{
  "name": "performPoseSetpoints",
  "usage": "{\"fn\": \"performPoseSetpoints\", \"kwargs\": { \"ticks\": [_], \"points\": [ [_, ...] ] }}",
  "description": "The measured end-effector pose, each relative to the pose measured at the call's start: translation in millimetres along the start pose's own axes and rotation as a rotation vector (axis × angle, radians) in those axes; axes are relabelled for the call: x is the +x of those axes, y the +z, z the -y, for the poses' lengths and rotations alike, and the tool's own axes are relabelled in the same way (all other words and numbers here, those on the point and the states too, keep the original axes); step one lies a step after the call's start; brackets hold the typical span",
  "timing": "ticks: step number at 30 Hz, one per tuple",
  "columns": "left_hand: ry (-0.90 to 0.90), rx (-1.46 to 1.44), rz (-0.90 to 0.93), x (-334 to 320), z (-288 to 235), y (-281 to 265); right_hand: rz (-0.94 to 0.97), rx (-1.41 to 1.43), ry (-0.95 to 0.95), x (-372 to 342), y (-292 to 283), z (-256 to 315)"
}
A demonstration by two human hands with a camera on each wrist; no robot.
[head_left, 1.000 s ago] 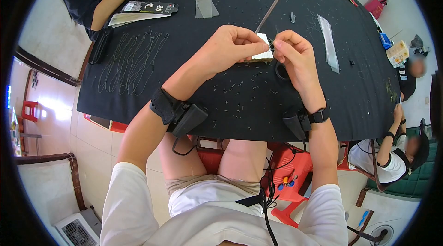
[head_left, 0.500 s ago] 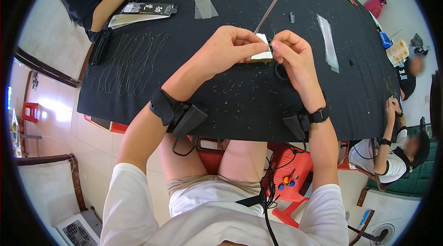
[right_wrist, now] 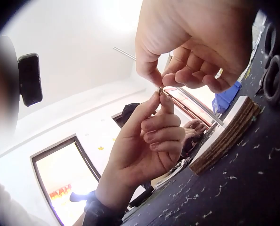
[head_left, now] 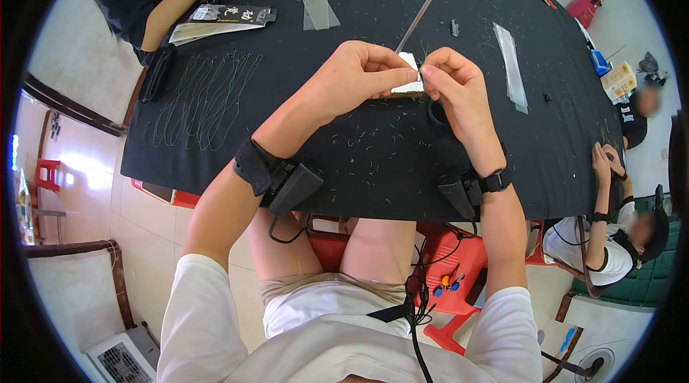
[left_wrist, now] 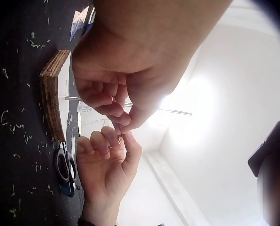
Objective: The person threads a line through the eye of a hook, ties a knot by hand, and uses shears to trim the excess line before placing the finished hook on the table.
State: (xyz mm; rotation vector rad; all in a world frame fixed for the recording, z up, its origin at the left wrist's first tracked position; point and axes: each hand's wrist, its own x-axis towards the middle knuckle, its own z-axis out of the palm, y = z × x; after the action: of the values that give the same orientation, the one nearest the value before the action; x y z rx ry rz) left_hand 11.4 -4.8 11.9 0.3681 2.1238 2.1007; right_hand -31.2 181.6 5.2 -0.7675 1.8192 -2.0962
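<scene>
tiny brownish piece (right_wrist: 160,90), shape too small to tell, pinched in midair between meeting fingers (right_wrist: 152,75)

We can read nothing with certainty: the black packet (head_left: 227,15) on the worktop (head_left: 359,178) bears large white characters and a small pale label (head_left: 204,12), but both are too unclear to make out.

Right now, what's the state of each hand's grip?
Left hand: closed, pinching a tiny item, too small to identify.
Right hand: closed, pinching what looks like the same tiny item.
</scene>
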Motion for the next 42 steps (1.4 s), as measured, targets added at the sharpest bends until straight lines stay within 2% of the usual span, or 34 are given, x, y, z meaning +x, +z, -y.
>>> {"fn": "performPoseSetpoints", "kwargs": {
  "ticks": [26, 42],
  "points": [
    [0.0, 0.031, -0.018, -0.5, -1.6, 0.8, -0.016, -0.067, 0.004, -0.6, 2.5, 1.9],
    [0.021, 0.025, 0.001, -0.6, -0.9, 1.5, 0.008, 0.038, 0.068, 0.3, -0.7, -0.2]
  ]
}}
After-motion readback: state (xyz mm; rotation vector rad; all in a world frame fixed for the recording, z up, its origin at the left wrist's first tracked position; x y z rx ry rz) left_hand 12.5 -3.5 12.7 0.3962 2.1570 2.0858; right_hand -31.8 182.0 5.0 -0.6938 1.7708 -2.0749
